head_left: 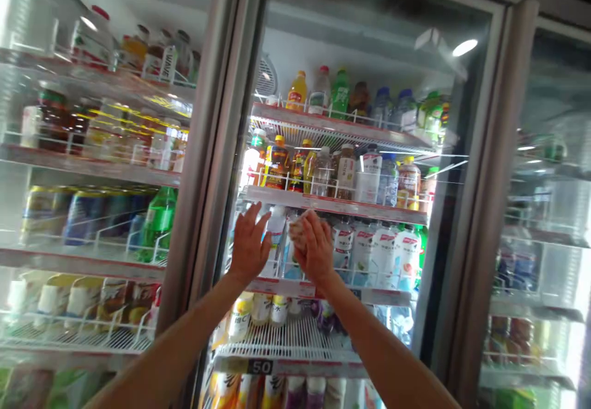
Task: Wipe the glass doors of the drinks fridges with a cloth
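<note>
Both my arms reach into an open drinks fridge, at the third shelf [332, 291] from the top. My left hand [249, 246] is raised with its fingers stretched out, next to a pale bottle [276, 227] on that shelf. My right hand [314, 246] is curled round the top of a bottle [295, 231] with a pinkish cap end. White bottles with red labels [369, 246] stand to the right on the same shelf.
The glass door [475, 212] stands open at the right. A closed glass door [92, 169] at the left shows cans and bottles. Upper shelves [337, 129] hold several juice and water bottles. Lower wire shelves [286, 338] hold small bottles. Another fridge [545, 230] stands at the far right.
</note>
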Demonstrator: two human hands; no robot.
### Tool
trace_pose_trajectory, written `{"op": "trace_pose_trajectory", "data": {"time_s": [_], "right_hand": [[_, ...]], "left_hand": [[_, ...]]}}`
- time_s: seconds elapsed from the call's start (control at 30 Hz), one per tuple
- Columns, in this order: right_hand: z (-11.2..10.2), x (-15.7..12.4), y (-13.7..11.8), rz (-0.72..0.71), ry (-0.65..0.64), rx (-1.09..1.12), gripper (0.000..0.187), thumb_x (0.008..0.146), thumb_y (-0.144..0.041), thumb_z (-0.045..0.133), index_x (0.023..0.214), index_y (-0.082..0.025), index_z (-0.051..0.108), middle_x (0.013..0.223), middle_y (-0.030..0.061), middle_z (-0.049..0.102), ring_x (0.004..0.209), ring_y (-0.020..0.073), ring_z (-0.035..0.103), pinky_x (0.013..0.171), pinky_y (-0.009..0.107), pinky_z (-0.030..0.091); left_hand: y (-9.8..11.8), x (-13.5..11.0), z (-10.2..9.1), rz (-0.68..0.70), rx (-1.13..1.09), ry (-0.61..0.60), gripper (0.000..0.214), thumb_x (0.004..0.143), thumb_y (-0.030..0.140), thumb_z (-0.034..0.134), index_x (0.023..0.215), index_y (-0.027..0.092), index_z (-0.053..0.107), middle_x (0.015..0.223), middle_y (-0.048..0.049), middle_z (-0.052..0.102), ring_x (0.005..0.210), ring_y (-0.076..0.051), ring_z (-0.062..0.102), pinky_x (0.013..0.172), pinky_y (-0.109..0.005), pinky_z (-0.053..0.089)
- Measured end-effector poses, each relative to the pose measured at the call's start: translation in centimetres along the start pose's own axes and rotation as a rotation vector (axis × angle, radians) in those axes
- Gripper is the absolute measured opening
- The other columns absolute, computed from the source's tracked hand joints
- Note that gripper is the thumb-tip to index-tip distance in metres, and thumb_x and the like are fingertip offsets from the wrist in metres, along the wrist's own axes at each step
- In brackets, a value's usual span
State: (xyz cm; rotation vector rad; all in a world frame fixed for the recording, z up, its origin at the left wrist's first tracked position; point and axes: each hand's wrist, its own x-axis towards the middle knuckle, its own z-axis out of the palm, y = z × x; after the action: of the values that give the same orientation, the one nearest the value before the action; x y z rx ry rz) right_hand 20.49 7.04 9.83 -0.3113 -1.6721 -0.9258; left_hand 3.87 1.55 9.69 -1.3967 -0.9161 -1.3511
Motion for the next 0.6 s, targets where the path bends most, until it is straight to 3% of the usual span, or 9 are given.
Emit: {"op": "trace_pose_trajectory", "data": {"time_s": [0.1,0.2,0.3,0.37,0.5,0.6], "right_hand": [[0.6,1.4,-0.1,0.001,0.000,0.030,0.069,0.086,-0.024,0.038,0.145,-0.014,0.003,0.142,0.0162,0.036,0.137,0.0187,0.026,0.107,0.041,0.031],[-0.4,1.3,0.4,-0.074,-0.077,0.070,0.075,0.084,-0.027,0.041,0.145,-0.012,0.000,0.144,0.0179,0.033,0.138,0.0214,0.022,0.107,0.044,0.030],[-3.4,0.5,3.8,-0.232,-0.198,0.040,0.081,0.080,-0.038,0.048,0.145,-0.014,0.006,0.145,0.0174,0.031,0.137,0.0261,0.023,0.109,0.052,0.023],[-5.5,0.3,7.5,-0.249,-0.180,-0.054,0.077,0.080,-0.038,0.050,0.145,-0.018,0.013,0.146,0.0154,0.030,0.136,0.0268,0.026,0.109,0.053,0.021],[-7.2,0.8,14.3,0.038,0.094,-0.314,0.061,0.086,-0.034,0.042,0.143,-0.019,0.024,0.146,0.0158,0.029,0.135,0.0300,0.027,0.105,0.058,0.024],[-7.4,1.3,15.4,0.126,0.019,-0.273,0.054,0.087,-0.038,0.038,0.140,-0.023,0.034,0.144,0.0115,0.035,0.136,0.0274,0.025,0.108,0.055,0.022]], "left_hand": [[3.5,0.3,0.7,-0.007,-0.237,-0.027,0.042,0.089,0.016,0.038,0.130,0.022,0.038,0.122,-0.0076,0.057,0.115,-0.015,0.052,0.094,-0.032,0.046],[5.4,0.6,1.5,-0.063,-0.294,-0.033,0.042,0.090,0.017,0.036,0.131,0.021,0.036,0.122,-0.0075,0.057,0.112,-0.015,0.054,0.092,-0.033,0.048],[6.0,0.9,2.0,-0.062,-0.180,-0.052,0.040,0.089,0.023,0.040,0.129,0.019,0.040,0.127,-0.0099,0.054,0.118,-0.019,0.050,0.101,-0.042,0.040],[6.7,1.2,2.4,-0.076,-0.058,-0.060,0.039,0.088,0.029,0.045,0.125,0.017,0.045,0.126,-0.0110,0.055,0.115,-0.022,0.051,0.104,-0.048,0.034],[8.6,1.5,4.2,0.011,0.116,-0.022,0.039,0.087,0.030,0.047,0.122,0.016,0.050,0.131,-0.0106,0.051,0.124,-0.024,0.043,0.107,-0.046,0.030],[7.8,1.1,4.8,0.137,0.165,-0.008,0.037,0.088,0.029,0.044,0.122,0.017,0.051,0.135,-0.0070,0.048,0.130,-0.021,0.035,0.107,-0.040,0.030]]}}
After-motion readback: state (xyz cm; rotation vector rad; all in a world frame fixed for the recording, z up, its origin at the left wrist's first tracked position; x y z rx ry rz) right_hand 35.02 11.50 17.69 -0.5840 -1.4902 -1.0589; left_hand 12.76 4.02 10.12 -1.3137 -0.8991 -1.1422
